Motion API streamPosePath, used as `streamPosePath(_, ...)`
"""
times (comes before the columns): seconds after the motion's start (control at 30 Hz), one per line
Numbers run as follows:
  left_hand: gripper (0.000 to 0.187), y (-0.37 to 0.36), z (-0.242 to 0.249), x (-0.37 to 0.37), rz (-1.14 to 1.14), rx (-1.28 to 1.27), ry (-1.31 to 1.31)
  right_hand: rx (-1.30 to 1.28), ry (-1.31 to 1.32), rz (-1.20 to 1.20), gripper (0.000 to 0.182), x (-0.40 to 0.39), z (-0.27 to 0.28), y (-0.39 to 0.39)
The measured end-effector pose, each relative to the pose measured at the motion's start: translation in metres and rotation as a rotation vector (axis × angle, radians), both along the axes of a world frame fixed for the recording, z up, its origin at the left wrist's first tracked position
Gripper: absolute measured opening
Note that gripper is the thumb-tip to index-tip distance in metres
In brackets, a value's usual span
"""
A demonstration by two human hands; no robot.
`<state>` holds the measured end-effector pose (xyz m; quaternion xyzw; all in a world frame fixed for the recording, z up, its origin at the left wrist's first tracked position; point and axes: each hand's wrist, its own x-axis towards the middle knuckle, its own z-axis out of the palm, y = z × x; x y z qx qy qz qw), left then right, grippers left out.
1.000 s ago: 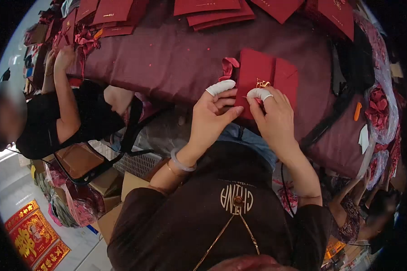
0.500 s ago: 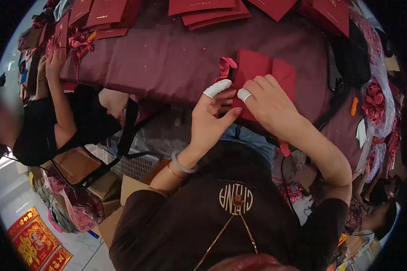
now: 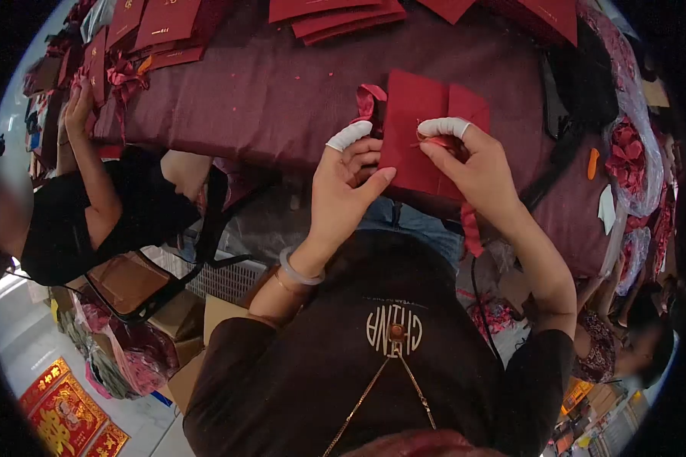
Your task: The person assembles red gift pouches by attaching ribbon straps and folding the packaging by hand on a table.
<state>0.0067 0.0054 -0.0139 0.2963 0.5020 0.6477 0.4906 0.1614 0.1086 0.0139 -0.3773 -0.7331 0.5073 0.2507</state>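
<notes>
A red paper folder (image 3: 411,156) with a fold-out flap (image 3: 469,107) on its right side is held over the table's near edge. My left hand (image 3: 351,179) grips its left edge, thumb on the front, the other fingers at the edge. My right hand (image 3: 472,164) is closed in a pinch over the folder's face; a small reddish bit shows between thumb and index finger, too small to make out. Both index fingers wear white finger covers. A red ribbon loop (image 3: 370,99) sticks out at the folder's left, and a ribbon end (image 3: 471,228) hangs below my right hand.
Stacks of red folders (image 3: 343,19) lie along the table's far side. The tablecloth (image 3: 259,99) is dark red. A co-worker (image 3: 91,190) sits at the left, hands on folders. At the right are an orange tool (image 3: 593,164) and red ribbon bows in plastic (image 3: 627,156).
My right hand has turned from lying over the folder, knuckles up, to a pinch with thumb and index finger showing. The left hand keeps its hold. The whole view has shifted slightly.
</notes>
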Motion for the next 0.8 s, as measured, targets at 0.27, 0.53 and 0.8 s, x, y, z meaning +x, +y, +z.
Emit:
streamPosePath(0.27,0.054,-0.001,-0.003,-0.005,-0.047,-0.029,-0.045,0.157,-0.006,0.053,0.014,0.002,-0.005,-0.002)
streamPosePath(0.53,0.049,0.001,0.001,-0.010,-0.053,-0.123,-0.124,0.155,-0.038,0.073,0.013,0.000,-0.001,-0.002)
streamPosePath(0.8,0.042,0.003,-0.004,-0.012,-0.075,-0.120,-0.105,0.200,-0.022,0.078,0.012,-0.001,-0.006,-0.001)
